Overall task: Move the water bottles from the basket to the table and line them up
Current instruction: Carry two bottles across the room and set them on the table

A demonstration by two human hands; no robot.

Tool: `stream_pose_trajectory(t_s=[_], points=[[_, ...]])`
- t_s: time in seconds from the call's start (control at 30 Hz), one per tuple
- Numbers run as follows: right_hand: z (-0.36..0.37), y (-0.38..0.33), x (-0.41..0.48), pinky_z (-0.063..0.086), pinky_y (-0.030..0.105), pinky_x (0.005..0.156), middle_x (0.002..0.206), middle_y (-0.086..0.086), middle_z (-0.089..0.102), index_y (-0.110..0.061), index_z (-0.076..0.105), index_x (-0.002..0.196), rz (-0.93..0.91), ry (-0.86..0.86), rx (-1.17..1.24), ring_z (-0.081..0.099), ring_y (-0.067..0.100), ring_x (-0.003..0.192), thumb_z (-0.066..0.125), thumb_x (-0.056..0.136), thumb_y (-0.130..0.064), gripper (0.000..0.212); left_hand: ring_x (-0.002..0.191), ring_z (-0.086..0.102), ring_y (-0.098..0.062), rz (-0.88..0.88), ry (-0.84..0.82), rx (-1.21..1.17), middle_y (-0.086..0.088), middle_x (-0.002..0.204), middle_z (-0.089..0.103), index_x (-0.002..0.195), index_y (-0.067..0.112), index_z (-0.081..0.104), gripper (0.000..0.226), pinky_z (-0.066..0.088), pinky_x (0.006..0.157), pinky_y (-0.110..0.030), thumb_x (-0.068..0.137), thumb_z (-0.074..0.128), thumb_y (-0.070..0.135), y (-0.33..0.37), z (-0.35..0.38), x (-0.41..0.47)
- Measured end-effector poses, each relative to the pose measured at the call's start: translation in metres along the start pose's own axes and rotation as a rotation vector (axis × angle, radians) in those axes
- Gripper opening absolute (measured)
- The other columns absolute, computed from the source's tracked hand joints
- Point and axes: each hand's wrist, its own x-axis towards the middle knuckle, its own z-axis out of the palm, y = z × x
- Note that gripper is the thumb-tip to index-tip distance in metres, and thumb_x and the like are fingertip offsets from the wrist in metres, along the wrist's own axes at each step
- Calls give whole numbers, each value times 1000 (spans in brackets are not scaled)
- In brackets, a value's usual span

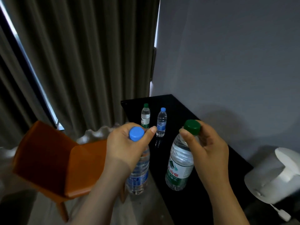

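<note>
My left hand grips the neck of a blue-capped water bottle, which hangs just off the near left edge of the black table. My right hand holds a green-capped bottle with a green label by its neck, above the table's near part. Two small bottles stand upright side by side at the far end of the table: a green-capped one on the left and a blue-capped one on the right. No basket is in view.
An orange chair stands left of the table. Grey curtains hang behind it, and a grey wall runs along the table's right side. A white kettle with a cord sits at the right on the table.
</note>
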Motion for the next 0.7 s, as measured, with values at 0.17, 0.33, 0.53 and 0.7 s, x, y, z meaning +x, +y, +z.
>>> stream_pose_trajectory(t_s=[0.17,0.33,0.53,0.7], points=[[26,36,24,49,6,67,89,-16,72,-42,68,90,85,52,-44,68,-2,82,70,75,-40,15,57,63,-12,-57,-117,-72,2,64,69,69,22,68,21,50,51,-15,71,78,40,-44,16,51],[40,78,48,49,6,66,90,-17,72,-43,67,91,176,76,-108,68,-4,82,72,76,-39,16,65,62,-24,-90,-165,-107,-11,69,67,69,9,64,31,51,53,-25,74,77,37,-84,39,90],[43,148,83,51,9,69,91,-14,73,-35,69,95,309,52,-96,69,0,84,76,75,-36,22,58,65,-4,-189,-205,-42,7,67,71,70,27,69,13,51,53,-13,72,79,36,-124,87,142],[37,203,114,49,6,72,92,-19,72,-42,68,95,380,-4,-147,67,-4,88,78,74,-30,25,77,62,13,-173,-322,95,29,75,68,70,32,68,11,45,66,0,74,78,31,-153,130,178]])
